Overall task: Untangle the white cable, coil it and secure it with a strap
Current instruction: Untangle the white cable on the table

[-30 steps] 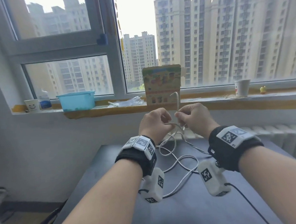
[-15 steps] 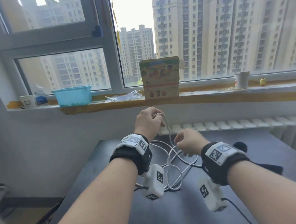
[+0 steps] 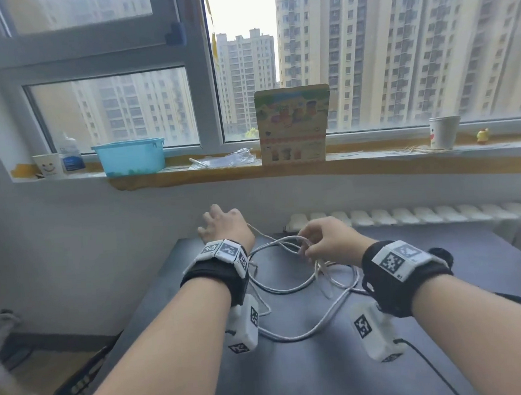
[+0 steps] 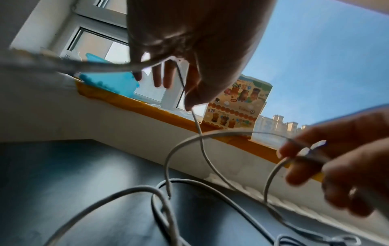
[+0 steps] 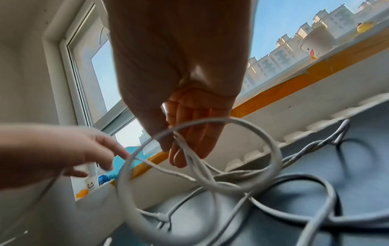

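The white cable [image 3: 297, 338] lies in loose, crossing loops on the dark table [image 3: 327, 377]. My right hand [image 3: 307, 246] pinches several strands of it together and holds them a little above the table; the right wrist view shows the cable [image 5: 210, 120] looping below those fingers. My left hand [image 3: 221, 223] is at the table's far left, fingers spread and straight. One strand of cable [image 4: 199, 131] runs across its palm and hangs off the thumb. A black object [image 3: 442, 255] lies behind my right wrist, mostly hidden.
A white radiator [image 3: 408, 214] runs along the wall behind the table. On the windowsill stand a blue basket [image 3: 130, 157], a printed carton [image 3: 292, 124] and a paper cup [image 3: 444, 132]. A black wire trails from my right wrist camera.
Both hands have come down from sill height to the table. My left hand has let its fingers open and moved left; my right hand now holds the bunched strands alone.
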The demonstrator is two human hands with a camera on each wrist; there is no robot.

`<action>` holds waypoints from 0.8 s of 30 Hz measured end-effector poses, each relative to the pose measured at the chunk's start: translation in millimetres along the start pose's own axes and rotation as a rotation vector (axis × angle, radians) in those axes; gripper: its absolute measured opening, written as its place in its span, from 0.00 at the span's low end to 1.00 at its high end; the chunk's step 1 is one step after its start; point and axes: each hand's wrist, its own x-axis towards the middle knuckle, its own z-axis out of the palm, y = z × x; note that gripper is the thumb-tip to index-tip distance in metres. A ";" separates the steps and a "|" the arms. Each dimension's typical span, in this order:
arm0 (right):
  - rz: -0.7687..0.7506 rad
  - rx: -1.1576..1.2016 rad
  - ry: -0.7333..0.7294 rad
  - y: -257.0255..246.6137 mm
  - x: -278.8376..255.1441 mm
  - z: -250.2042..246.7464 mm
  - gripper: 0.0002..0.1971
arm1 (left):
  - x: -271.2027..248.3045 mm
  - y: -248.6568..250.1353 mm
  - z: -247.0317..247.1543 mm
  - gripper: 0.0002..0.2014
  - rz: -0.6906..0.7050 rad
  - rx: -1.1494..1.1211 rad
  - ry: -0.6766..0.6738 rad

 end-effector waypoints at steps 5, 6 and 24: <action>-0.032 0.110 0.062 -11.4 -0.5 -17.0 0.16 | -9.8 17.7 -9.8 0.15 0.442 -0.158 0.160; -0.036 0.119 0.070 -13.2 -1.0 -17.8 0.17 | -16.3 26.6 -13.9 0.14 0.512 -0.219 0.062; 0.071 -0.293 0.135 6.9 -23.1 -33.3 0.13 | -8.5 41.2 -29.4 0.09 0.180 -0.951 0.068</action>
